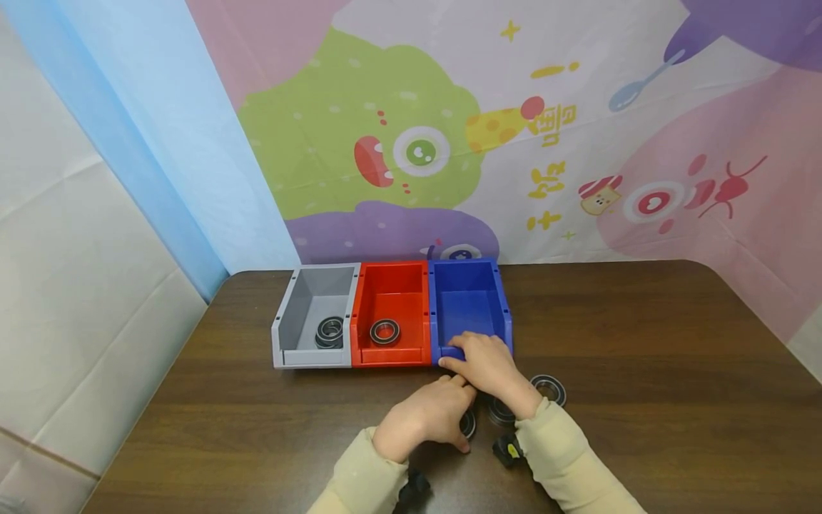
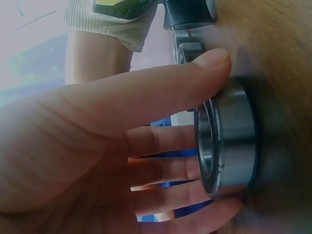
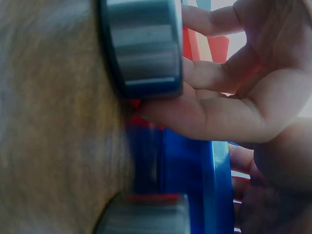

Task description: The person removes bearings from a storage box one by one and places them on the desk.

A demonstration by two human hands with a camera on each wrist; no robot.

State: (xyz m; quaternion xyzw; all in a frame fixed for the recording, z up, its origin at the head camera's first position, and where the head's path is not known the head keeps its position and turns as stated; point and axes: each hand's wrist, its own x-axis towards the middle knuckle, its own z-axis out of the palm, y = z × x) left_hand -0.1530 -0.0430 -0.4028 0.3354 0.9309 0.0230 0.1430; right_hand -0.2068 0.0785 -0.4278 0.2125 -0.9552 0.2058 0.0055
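My left hand (image 1: 427,414) holds a ball bearing (image 2: 236,141), a steel ring with a dark inner face, close over the wooden table. In the left wrist view the thumb lies on one side and the fingers go around the other. My right hand (image 1: 484,364) is over the front wall of the blue bin (image 1: 469,285), its fingers reaching past the wall and its thumb beside it. I cannot tell whether it holds something, as the underside is hidden. A second bearing (image 3: 148,217) stands near the right wrist, partly under the forearm in the head view.
A red bin (image 1: 392,282) holds one bearing (image 1: 385,332). The grey bin (image 1: 284,314) left of it has stacked bearings (image 1: 330,332). Another bearing (image 1: 549,389) lies right of my right wrist. Behind the table (image 1: 642,343) hangs a printed cloth (image 1: 359,86).
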